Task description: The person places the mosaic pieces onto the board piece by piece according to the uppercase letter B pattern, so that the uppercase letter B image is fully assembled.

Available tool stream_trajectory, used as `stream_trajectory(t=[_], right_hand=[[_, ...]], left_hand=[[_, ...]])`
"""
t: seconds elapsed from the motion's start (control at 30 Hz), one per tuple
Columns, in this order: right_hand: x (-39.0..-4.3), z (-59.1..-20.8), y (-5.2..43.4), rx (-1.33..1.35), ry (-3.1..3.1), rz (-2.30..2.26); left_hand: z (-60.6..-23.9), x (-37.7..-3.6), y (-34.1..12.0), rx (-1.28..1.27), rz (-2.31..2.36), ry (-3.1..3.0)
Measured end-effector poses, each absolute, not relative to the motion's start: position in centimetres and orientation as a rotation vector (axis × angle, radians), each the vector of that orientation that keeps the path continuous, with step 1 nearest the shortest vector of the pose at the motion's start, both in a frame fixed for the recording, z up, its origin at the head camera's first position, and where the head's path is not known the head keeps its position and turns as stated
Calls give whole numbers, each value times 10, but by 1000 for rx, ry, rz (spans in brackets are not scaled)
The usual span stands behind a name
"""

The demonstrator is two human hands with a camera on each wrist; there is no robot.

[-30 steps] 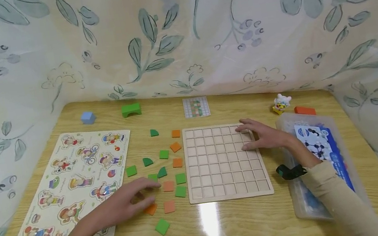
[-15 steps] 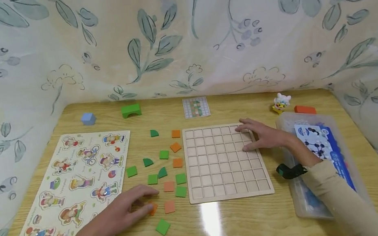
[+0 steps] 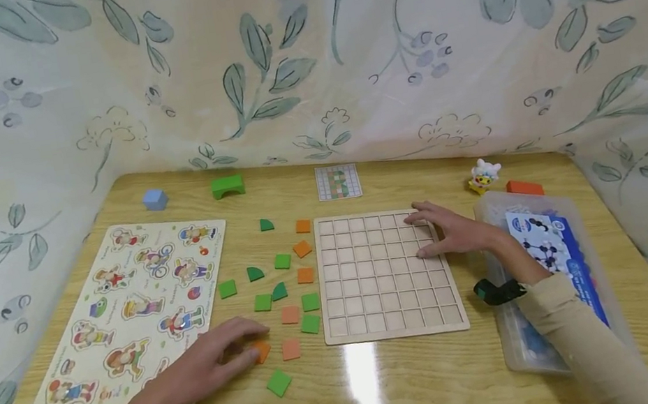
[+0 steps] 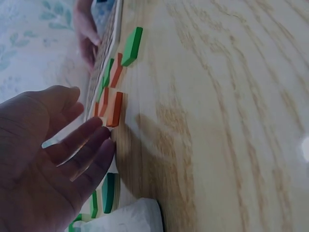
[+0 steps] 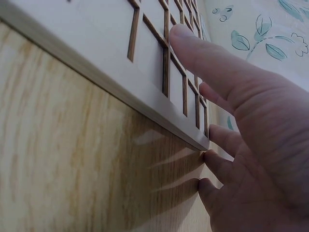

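Observation:
My left hand (image 3: 212,362) hovers low left of the loose tiles, fingers spread and loosely bent, holding nothing. Its thumb tip is beside an orange square tile (image 3: 263,351); whether they touch I cannot tell. In the left wrist view, a gap shows between the thumb of my left hand (image 4: 53,140) and the fingers. A wooden grid board (image 3: 385,275) lies in the middle with bare cells. My right hand (image 3: 455,229) rests at the board's right edge, fingers spread. In the right wrist view, the thumb of my right hand (image 5: 256,121) lies over the grid.
Several green and orange tiles, such as a green square (image 3: 278,383), lie left of the board. A pattern card (image 3: 338,182) is behind it. A picture puzzle (image 3: 137,306) lies left. Right are a plastic box (image 3: 522,347), a toy figure (image 3: 484,174) and a red block (image 3: 524,188).
My left hand has drawn back slightly toward me and left, uncovering a green square tile. The right hand stays at the board's edge.

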State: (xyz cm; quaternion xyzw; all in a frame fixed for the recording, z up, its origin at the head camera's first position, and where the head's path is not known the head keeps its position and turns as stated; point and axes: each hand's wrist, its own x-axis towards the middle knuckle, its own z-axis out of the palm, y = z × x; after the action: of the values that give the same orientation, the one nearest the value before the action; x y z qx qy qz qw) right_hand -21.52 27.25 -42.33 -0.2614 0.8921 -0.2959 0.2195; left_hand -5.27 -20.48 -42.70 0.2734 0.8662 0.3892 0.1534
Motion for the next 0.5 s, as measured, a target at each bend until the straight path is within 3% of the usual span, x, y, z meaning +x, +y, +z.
stream_trajectory(t=[0.5], right_hand=[[-214, -423, 273, -717, 2460, -835]], left_hand=[[-429, -51, -200, 921, 910, 2575]])
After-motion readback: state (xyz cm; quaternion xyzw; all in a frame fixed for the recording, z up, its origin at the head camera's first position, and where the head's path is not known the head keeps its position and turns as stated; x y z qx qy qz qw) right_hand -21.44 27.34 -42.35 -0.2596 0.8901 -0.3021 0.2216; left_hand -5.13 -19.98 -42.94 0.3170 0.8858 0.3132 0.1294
